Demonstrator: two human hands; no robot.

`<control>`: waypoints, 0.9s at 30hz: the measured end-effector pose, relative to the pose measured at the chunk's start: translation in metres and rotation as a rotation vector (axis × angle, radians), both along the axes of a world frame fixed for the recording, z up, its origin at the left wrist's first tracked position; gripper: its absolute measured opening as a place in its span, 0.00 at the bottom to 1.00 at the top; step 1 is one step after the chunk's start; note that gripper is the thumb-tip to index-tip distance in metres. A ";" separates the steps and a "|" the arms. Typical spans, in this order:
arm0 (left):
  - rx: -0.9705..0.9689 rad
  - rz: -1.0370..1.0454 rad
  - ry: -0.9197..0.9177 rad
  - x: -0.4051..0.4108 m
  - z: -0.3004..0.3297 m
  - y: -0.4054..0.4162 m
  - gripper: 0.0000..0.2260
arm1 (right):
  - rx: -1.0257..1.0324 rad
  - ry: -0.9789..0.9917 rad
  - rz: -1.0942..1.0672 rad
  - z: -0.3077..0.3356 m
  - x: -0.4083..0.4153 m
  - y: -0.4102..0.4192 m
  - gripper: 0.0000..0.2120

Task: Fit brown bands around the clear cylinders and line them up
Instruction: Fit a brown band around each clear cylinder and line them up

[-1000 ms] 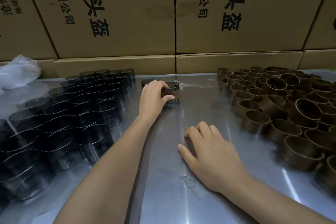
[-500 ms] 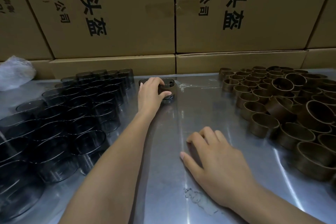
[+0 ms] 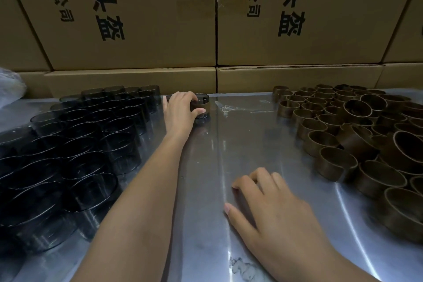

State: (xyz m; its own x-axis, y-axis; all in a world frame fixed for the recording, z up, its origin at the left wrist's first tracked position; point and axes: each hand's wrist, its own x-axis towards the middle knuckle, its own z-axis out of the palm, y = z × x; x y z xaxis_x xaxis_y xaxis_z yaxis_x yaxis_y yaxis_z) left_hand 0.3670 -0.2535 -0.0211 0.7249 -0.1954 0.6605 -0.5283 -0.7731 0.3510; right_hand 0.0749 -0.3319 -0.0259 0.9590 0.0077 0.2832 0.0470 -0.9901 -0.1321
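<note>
Our left hand [image 3: 180, 110] reaches far forward and grips a banded cylinder [image 3: 201, 105], a clear cylinder with a brown band around its middle. The fingers curl over its top and the thumb presses on its front side. It stands upright on the metal table [image 3: 251, 139], close to the cardboard boxes [image 3: 137, 30] at the back. Just behind this hand another small cylinder is partly visible, but we cannot tell if it has a band. To the left of our left arm stand many clear cylinders [image 3: 68, 144] in tight rows. Our right hand [image 3: 272, 210] rests on the table near us, palm down, holding nothing, with the fingers a little bent. To the right of this hand lies a loose pile of brown bands [image 3: 354, 139].
</note>
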 end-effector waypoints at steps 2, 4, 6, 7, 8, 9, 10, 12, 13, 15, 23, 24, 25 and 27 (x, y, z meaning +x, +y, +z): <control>0.019 0.010 -0.020 0.003 -0.001 -0.001 0.13 | -0.009 0.001 -0.001 -0.001 0.001 0.000 0.22; 0.023 0.012 -0.030 0.005 -0.001 -0.001 0.13 | -0.016 0.001 -0.005 -0.001 0.001 0.000 0.23; 0.022 0.017 -0.032 0.006 -0.001 -0.002 0.14 | -0.013 0.009 -0.009 -0.001 0.001 0.000 0.22; 0.025 0.022 -0.033 0.006 -0.001 -0.002 0.14 | -0.010 0.014 -0.011 -0.001 0.001 0.000 0.22; 0.030 0.026 -0.033 0.006 0.000 -0.002 0.14 | -0.004 0.018 -0.011 0.000 0.001 0.000 0.22; 0.036 0.029 -0.031 0.006 0.000 -0.003 0.14 | 0.002 0.019 -0.010 0.000 0.001 0.000 0.21; 0.042 0.028 -0.028 0.005 0.000 -0.002 0.14 | 0.008 0.018 -0.009 0.000 0.001 0.000 0.21; 0.044 0.020 -0.028 0.003 0.000 -0.002 0.16 | 0.026 0.007 -0.011 0.000 0.000 0.000 0.20; 0.042 0.015 -0.031 0.001 0.000 -0.001 0.17 | 0.036 0.002 -0.012 0.000 0.000 -0.001 0.20; 0.037 0.003 -0.036 -0.006 0.001 -0.001 0.21 | 0.052 -0.004 -0.014 -0.001 0.000 -0.002 0.19; 0.175 -0.089 -0.062 -0.088 0.001 -0.002 0.23 | 0.076 -0.050 -0.067 -0.005 0.003 -0.003 0.16; 0.179 -0.108 -0.075 -0.103 -0.001 0.000 0.22 | 0.079 -0.051 -0.072 -0.005 0.004 -0.004 0.15; 0.183 -0.125 -0.085 -0.118 -0.002 0.002 0.21 | 0.080 -0.055 -0.078 -0.004 0.003 -0.004 0.14; 0.191 -0.159 -0.087 -0.146 -0.003 0.009 0.20 | 0.079 -0.078 -0.087 -0.002 0.000 -0.003 0.13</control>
State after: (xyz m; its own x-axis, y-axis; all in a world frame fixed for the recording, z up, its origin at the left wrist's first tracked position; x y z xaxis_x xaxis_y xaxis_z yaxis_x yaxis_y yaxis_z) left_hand 0.2213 -0.2441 -0.0237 0.6169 -0.4300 0.6592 -0.6705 -0.7257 0.1541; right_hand 0.0752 -0.3346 -0.0284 0.9303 -0.0997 0.3531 -0.0255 -0.9776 -0.2087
